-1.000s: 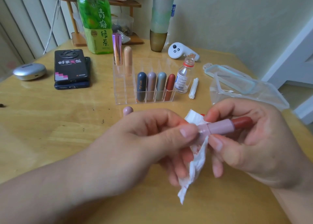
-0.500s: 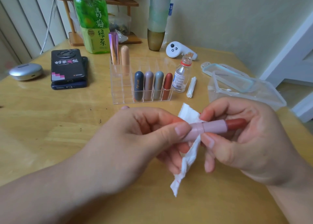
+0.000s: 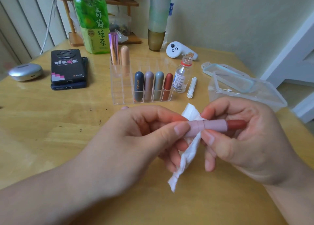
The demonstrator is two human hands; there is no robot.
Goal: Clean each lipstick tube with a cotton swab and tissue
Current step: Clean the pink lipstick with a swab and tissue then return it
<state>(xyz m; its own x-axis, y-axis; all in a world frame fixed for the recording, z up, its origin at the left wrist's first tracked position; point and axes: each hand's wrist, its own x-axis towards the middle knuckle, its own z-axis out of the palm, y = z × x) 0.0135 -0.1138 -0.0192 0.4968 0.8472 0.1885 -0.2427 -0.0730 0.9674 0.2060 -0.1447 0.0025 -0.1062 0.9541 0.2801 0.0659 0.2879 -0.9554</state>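
Lipstick tube (image 3: 214, 124), pink, bullet extended | left hand (image 3: 136, 139) pinched base | right hand (image 3: 246, 139) pinched barrel | tissue (image 3: 185, 158) hung between

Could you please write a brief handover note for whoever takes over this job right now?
Left hand: grips the base of the pale pink plastic lipstick tube.
Right hand: pinches the same tube's middle; its red stick is extended, uncapped.
Crumpled white tissue: caught at the tube between both hands, hanging down.
Clear acrylic organiser: six capped lipsticks.
White cotton swabs: beside the small glass bottle.
Done: wiping of this tube under way.
Left: finish, cap, rack it; whether racked ones are clean cannot be told.
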